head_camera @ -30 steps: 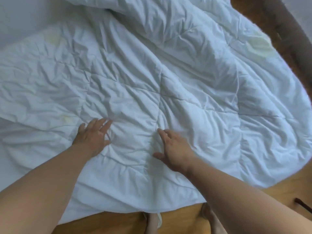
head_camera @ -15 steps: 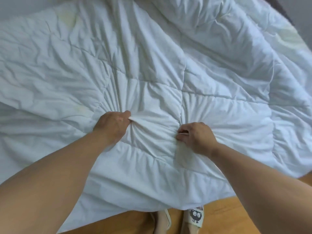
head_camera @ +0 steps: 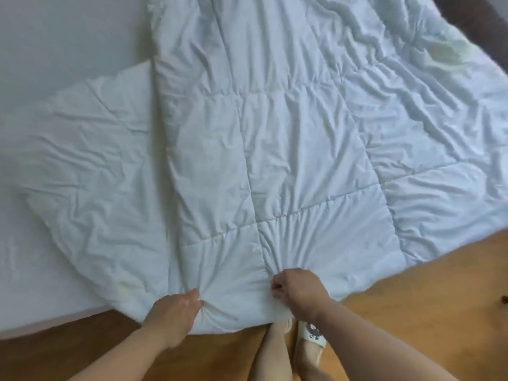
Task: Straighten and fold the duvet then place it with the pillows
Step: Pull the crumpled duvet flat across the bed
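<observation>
Bed (head_camera: 55, 37): pale sheet showing to the left of and beyond the left grip. Its near edge meets the floor just left of that grip.

Left grip (head_camera: 176, 317): fingers curled into a bunch of the duvet at its near edge, and the cloth puckers toward them.

Duvet (head_camera: 275, 160): white, quilted in squares, much creased. It spreads away from both grips over the bed. One flap lies out to the left, past the left grip. The near edge runs between the two grips. The right part overhangs the floor beyond the right grip. Yellowish marks show far up and right.

Right grip (head_camera: 299, 294): closed on a gather of duvet, with creases fanning out from it.

Slipper (head_camera: 312, 332): pale with a dark print, just below the right grip, with a bare leg beside it.

Floor (head_camera: 412, 312): orange-brown wood, below both grips and out to the right.

Dark brown edge (head_camera: 467, 12): top right corner, well apart from the right grip. What it is cannot be told.
</observation>
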Demonstrator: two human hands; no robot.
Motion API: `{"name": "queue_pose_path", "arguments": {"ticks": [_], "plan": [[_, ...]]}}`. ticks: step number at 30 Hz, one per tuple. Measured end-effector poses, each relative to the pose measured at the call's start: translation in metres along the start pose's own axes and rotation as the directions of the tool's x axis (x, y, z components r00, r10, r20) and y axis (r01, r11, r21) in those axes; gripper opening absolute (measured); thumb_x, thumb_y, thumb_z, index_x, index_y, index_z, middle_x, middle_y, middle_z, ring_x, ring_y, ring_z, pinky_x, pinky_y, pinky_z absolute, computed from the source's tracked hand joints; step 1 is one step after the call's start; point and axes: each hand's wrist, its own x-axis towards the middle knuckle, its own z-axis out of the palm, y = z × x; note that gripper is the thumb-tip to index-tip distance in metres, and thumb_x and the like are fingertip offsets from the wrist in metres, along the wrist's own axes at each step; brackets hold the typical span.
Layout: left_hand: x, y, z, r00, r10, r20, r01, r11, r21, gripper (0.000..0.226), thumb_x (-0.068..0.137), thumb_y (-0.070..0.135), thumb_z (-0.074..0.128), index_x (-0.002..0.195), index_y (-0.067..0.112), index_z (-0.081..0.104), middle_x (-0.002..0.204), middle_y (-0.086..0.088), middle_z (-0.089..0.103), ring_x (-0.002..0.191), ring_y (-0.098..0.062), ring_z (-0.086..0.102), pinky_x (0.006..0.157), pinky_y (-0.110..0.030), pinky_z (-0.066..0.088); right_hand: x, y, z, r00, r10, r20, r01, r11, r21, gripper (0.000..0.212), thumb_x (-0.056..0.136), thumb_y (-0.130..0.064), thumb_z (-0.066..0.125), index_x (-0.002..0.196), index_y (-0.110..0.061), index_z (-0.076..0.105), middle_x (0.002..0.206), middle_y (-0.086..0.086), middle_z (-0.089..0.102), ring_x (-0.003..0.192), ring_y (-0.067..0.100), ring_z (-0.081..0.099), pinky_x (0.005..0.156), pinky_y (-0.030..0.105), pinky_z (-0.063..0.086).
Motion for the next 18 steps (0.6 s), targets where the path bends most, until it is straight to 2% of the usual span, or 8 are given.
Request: {"name": "queue_pose_path", "arguments": {"ticks": [2, 4, 6, 8, 11, 13, 15, 18], "plan": [[-0.003, 0.009, 0.002, 0.993, -0.106, -0.052, 0.095, 0.978, -0.188, 0.028, 0.105, 0.030, 0.031, 0.123, 0.027, 0.052, 0.129, 0.002, 0.053, 0.113, -0.022, 0.054, 0.096, -0.036, 0.042, -0.017, 0.007, -0.001, 1.000, 0.022, -0.021, -0.023, 0.998, -0.054, 0.016, 0.092, -0.031, 0.051, 0.097, -0.026, 0.066, 0.098, -0.001, 0.067, 0.095, 0.026, 0.063, 0.071, 0.034, 0.041], [-0.015, 0.016, -0.001, 0.971, -0.213, -0.109, 0.162, 0.920, -0.357, 0.032, 0.102, 0.043, 0.035, 0.128, 0.029, 0.048, 0.131, 0.005, 0.054, 0.116, -0.018, 0.051, 0.100, -0.033, 0.039, -0.042, 0.013, -0.009, 0.999, 0.046, -0.020, -0.048, 0.994, -0.097, 0.020, 0.095, -0.035, 0.051, 0.110, -0.028, 0.064, 0.108, 0.000, 0.063, 0.104, 0.026, 0.061, 0.077, 0.036, 0.045], [-0.043, 0.025, -0.001, 0.942, -0.292, -0.164, 0.193, 0.874, -0.446, 0.045, 0.100, 0.044, 0.041, 0.142, 0.028, 0.042, 0.142, 0.008, 0.047, 0.129, -0.018, 0.045, 0.108, -0.033, 0.035, -0.079, 0.013, -0.021, 0.996, 0.088, -0.018, -0.089, 0.987, -0.131, 0.033, 0.095, -0.040, 0.053, 0.126, -0.029, 0.057, 0.121, -0.001, 0.058, 0.114, 0.024, 0.059, 0.086, 0.039, 0.048], [-0.084, 0.039, 0.006, 0.904, -0.399, -0.155, 0.230, 0.757, -0.612, 0.050, 0.100, 0.044, 0.045, 0.146, 0.026, 0.042, 0.148, 0.008, 0.045, 0.136, -0.018, 0.042, 0.111, -0.033, 0.036, -0.120, 0.010, -0.030, 0.992, 0.123, -0.003, -0.122, 0.982, -0.147, 0.042, 0.095, -0.045, 0.054, 0.134, -0.029, 0.053, 0.129, -0.002, 0.057, 0.120, 0.023, 0.057, 0.092, 0.039, 0.049], [-0.158, 0.064, 0.031, 0.862, -0.506, 0.041, 0.300, 0.443, -0.845, 0.042, 0.098, 0.046, 0.050, 0.135, 0.024, 0.054, 0.139, 0.004, 0.056, 0.125, -0.018, 0.053, 0.101, -0.032, 0.043, -0.183, 0.003, -0.040, 0.982, 0.178, 0.057, -0.164, 0.966, -0.198, 0.049, 0.094, -0.052, 0.055, 0.136, -0.027, 0.054, 0.136, -0.001, 0.058, 0.125, 0.023, 0.056, 0.101, 0.037, 0.047], [-0.209, 0.082, 0.057, 0.828, -0.533, 0.176, 0.356, 0.255, -0.899, 0.039, 0.099, 0.048, 0.049, 0.128, 0.024, 0.058, 0.132, 0.002, 0.061, 0.117, -0.018, 0.058, 0.091, -0.030, 0.044, -0.221, -0.007, -0.043, 0.973, 0.207, 0.105, -0.177, 0.954, -0.240, 0.050, 0.095, -0.052, 0.056, 0.138, -0.026, 0.054, 0.138, -0.001, 0.060, 0.127, 0.022, 0.056, 0.103, 0.033, 0.045], [-0.257, 0.098, 0.087, 0.796, -0.525, 0.301, 0.436, 0.153, -0.887, 0.040, 0.100, 0.051, 0.044, 0.126, 0.025, 0.059, 0.130, 0.002, 0.061, 0.110, -0.019, 0.058, 0.086, -0.030, 0.044, -0.254, -0.023, -0.043, 0.969, 0.206, 0.135, -0.165, 0.950, -0.264, 0.051, 0.095, -0.052, 0.057, 0.138, -0.025, 0.056, 0.137, -0.002, 0.062, 0.128, 0.020, 0.055, 0.104, 0.030, 0.043], [-0.311, 0.113, 0.132, 0.748, -0.465, 0.473, 0.552, 0.041, -0.833, 0.047, 0.100, 0.057, 0.036, 0.126, 0.024, 0.058, 0.133, 0.000, 0.059, 0.107, -0.020, 0.057, 0.091, -0.034, 0.047, -0.283, -0.051, -0.044, 0.970, 0.180, 0.164, -0.127, 0.948, -0.293, 0.047, 0.094, -0.053, 0.059, 0.133, -0.026, 0.060, 0.131, -0.005, 0.066, 0.120, 0.017, 0.061, 0.100, 0.029, 0.046]]}}
